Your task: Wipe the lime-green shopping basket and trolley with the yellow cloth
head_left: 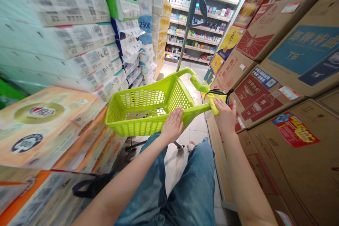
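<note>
A lime-green shopping cart (137,129) with a perforated basket stands in front of my legs, turned sideways in the aisle. Nothing shows in the basket except light through its holes. My left hand (172,125) lies on the basket's near rim, close to the handle end, with its fingers stretched out. Over the cart's handle end, on the right, sits a small yellow pouch (214,107) with a black edge. My right hand (225,113) closes over this pouch, thumb raised on the side of the boxes. What lies under the palm is hidden.
Wrapped paper packs (87,42) are piled high on the left, with orange packs (39,123) nearer. Cardboard cartons (291,120) line the right side. A grey upright pole (186,30) rises behind the cart. Shelves (196,37) of small goods stand at the back.
</note>
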Tool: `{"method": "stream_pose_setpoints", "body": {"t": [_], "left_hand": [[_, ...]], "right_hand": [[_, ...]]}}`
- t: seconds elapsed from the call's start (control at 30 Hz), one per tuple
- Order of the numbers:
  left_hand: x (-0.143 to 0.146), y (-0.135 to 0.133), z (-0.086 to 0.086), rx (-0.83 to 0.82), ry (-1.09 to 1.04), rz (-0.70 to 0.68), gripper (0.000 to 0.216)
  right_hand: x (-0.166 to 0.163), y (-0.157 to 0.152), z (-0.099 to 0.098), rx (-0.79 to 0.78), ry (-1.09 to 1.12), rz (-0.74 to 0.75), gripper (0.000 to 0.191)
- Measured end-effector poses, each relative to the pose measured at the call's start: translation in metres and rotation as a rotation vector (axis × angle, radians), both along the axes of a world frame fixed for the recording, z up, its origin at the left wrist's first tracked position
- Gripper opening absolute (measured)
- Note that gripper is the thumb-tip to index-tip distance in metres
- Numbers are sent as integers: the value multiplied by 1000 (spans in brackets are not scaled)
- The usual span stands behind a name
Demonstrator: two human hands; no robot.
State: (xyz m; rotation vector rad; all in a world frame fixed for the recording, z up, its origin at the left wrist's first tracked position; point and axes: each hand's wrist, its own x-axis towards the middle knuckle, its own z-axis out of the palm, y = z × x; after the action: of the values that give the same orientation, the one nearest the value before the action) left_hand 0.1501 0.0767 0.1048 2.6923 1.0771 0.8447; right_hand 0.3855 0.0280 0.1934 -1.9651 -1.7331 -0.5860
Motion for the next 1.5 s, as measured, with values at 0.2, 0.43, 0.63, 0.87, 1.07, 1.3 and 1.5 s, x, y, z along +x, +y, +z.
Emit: {"method": "stream_pose_setpoints", "body": {"t": [0.2,0.43,0.63,0.87,1.07,1.3,1.5], "left_hand": [[0,0,-1,-1,-14,-1,66],[-2,0,1,-20,-14,-12,64],[-1,0,1,-5,-19,-14,64],[0,0,-2,2,-29,-3,66],[-2,0,-1,-14,-15,-10,65],[-1,0,1,-7,-23,-12,65],[0,0,0,0,-25,-1,65]], "right_hand": [[-76,6,-29,-46,11,123,53],[-81,-5,-33,-103,-49,328,52],[1,2,1,-14,-43,83,51],[-59,10,-23,43,-10,49,51],[-108,3,-44,-61,-16,249,53],[-20,-5,-9,-102,-58,297,59],[-34,8,-16,-17,50,36,58]]}}
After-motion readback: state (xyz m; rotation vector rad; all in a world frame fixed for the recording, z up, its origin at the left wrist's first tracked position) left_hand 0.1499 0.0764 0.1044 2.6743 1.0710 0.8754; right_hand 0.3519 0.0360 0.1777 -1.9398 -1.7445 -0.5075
